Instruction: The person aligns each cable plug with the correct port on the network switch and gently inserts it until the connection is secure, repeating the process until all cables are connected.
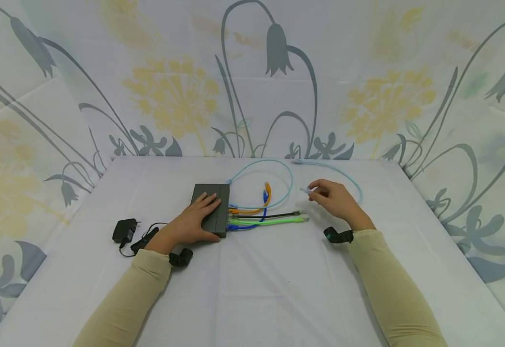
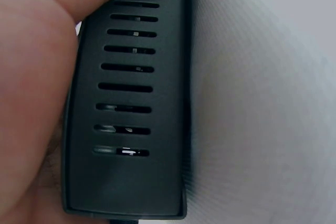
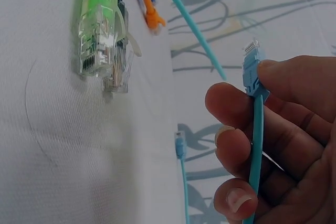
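Observation:
My left hand [image 1: 187,224] rests with fingers spread across the top of a dark network switch [image 1: 219,219], its thumb along the near edge. Close up, the left wrist view shows the switch's slotted side [image 2: 126,182] beside the hand. Just right of the cable ends, my right hand [image 1: 335,197] pinches the clear-tipped plug [image 3: 253,72] of a light blue Ethernet cable [image 3: 257,145] between thumb and index finger. That plug is in the air, apart from the switch. The cable runs down past the curled fingers, and its other end lies near the table's back edge.
From the switch's right side run a looped light blue cable [image 1: 292,180], an orange cable [image 1: 268,193], a blue cable [image 1: 264,207], a black cable [image 1: 278,215] and a green cable [image 1: 278,221]. A black power adapter [image 1: 124,230] with its cord lies at left.

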Action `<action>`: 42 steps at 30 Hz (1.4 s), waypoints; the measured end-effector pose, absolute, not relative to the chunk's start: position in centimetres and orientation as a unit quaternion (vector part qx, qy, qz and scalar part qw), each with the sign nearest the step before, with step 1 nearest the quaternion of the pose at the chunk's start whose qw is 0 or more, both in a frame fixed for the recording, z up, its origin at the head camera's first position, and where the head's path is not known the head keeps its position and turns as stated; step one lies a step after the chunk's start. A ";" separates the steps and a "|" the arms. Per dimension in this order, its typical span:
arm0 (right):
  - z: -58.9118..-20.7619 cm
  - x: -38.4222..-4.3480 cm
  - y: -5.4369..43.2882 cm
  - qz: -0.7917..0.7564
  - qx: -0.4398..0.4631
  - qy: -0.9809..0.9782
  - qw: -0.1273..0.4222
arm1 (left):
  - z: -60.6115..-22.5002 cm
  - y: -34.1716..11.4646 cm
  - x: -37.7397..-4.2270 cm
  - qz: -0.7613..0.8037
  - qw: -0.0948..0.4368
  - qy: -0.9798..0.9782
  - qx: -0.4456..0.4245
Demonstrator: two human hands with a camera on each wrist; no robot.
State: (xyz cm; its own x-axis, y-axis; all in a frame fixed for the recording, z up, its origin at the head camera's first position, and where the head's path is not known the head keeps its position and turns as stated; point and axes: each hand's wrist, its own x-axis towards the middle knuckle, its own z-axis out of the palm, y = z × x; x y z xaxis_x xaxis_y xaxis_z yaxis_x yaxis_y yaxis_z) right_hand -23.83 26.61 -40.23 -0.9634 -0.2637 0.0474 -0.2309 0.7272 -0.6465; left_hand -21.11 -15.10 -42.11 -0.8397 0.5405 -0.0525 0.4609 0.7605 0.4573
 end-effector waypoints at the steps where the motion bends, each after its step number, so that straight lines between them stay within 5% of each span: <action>1: -40.2 -23.8 26.5 -0.344 -0.135 0.929 0.023 | -42.1 -15.1 -21.1 0.219 0.091 0.934 0.268; 42: -40.0 -23.4 22.5 -0.311 -0.216 0.926 -0.007 | -42.2 -15.3 -21.2 0.219 0.092 0.934 0.268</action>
State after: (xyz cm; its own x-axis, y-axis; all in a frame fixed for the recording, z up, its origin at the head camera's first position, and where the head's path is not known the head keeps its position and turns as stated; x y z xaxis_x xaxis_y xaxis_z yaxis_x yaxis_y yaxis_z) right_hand -23.38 22.45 -39.96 -0.9069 -0.3951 0.1462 -0.4033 0.7137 -0.5727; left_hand -21.17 -15.27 -42.23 -0.8396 0.5405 -0.0545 0.4600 0.7607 0.4579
